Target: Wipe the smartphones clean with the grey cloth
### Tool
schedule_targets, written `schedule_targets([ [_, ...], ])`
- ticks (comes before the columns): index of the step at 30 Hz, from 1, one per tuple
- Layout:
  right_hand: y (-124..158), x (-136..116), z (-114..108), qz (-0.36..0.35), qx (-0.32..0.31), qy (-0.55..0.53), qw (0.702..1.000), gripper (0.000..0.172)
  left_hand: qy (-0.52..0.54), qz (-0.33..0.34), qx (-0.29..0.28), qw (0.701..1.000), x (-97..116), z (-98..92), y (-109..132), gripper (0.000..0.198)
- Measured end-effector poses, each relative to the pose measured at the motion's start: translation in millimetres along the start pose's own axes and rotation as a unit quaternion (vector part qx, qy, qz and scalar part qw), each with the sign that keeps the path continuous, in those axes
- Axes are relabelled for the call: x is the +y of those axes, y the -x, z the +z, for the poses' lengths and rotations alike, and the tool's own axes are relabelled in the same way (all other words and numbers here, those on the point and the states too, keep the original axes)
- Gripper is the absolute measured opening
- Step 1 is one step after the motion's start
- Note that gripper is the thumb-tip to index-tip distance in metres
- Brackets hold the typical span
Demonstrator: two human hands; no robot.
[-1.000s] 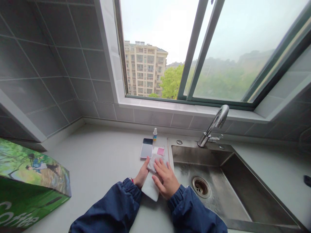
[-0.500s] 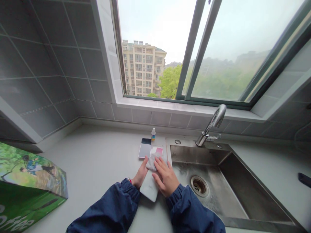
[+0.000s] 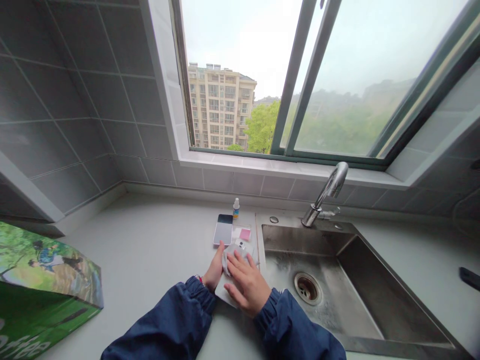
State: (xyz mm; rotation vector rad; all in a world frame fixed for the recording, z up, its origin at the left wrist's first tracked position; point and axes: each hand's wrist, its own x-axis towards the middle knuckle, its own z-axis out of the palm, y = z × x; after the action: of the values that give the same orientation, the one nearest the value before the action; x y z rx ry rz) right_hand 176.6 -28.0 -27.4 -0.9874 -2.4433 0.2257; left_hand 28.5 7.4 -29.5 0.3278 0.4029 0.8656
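Note:
A white phone lies back-up on the grey counter, its camera end pointing away from me. My left hand rests against the phone's left edge with the fingers curled on it. My right hand lies flat on the phone's back and presses a small pale wiping cloth under its fingertips. Just beyond lie a second phone with a dark top band, a clear packet with a pink card and a small dropper bottle.
A steel sink with a drain and a chrome tap sits right beside the phone. A green printed carton stands at the left front. A dark object lies at the far right. Tiled walls and a window rise behind.
My right hand and the cloth have slid toward me and to the left along the phone's back, uncovering its camera end. The left hand has stayed at the phone's edge.

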Motion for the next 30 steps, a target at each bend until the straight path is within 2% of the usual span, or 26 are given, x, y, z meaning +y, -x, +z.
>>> schedule_targets([
  [2, -0.3, 7.3, -1.3, 0.023, 0.012, 0.007, 1.000, 0.056, 0.006, 0.000, -0.025, 1.000, 0.3, 0.9, -0.6, 0.072],
  [5, -0.7, 20.5, -1.8, 0.083, 0.034, 0.022, 0.996, 0.055, -0.001, -0.046, -0.069, 0.997, 2.4, 1.8, -0.4, 0.077],
  [8, -0.9, 26.4, -1.0, 0.120, 0.052, 0.036, 0.991, 0.054, -0.028, -0.073, -0.076, 0.994, 4.9, 0.4, 1.2, 0.082],
  [13, -0.4, 15.7, -1.9, 0.078, 0.042, 0.036, 0.995, 0.054, 0.002, -0.055, -0.066, 0.996, 4.1, -6.0, -0.3, 0.085],
  [19, 0.9, 6.1, -7.6, 0.022, 0.006, 0.005, 1.000, 0.048, 0.011, -0.002, -0.025, 1.000, 1.1, -4.9, -1.9, 0.073],
  [23, 0.7, 10.3, -5.4, 0.026, -0.008, 0.006, 1.000, 0.055, 0.016, -0.009, -0.031, 0.999, 0.6, -3.1, -2.0, 0.072],
  [28, 0.8, 19.5, -0.5, 0.061, 0.030, 0.036, 0.997, 0.059, 0.017, -0.037, -0.082, 0.996, 0.3, -5.2, -5.3, 0.067],
  [30, 1.2, 23.0, 1.2, 0.069, 0.044, 0.047, 0.996, 0.059, 0.006, -0.037, -0.086, 0.996, 0.7, -5.6, -5.6, 0.064],
])
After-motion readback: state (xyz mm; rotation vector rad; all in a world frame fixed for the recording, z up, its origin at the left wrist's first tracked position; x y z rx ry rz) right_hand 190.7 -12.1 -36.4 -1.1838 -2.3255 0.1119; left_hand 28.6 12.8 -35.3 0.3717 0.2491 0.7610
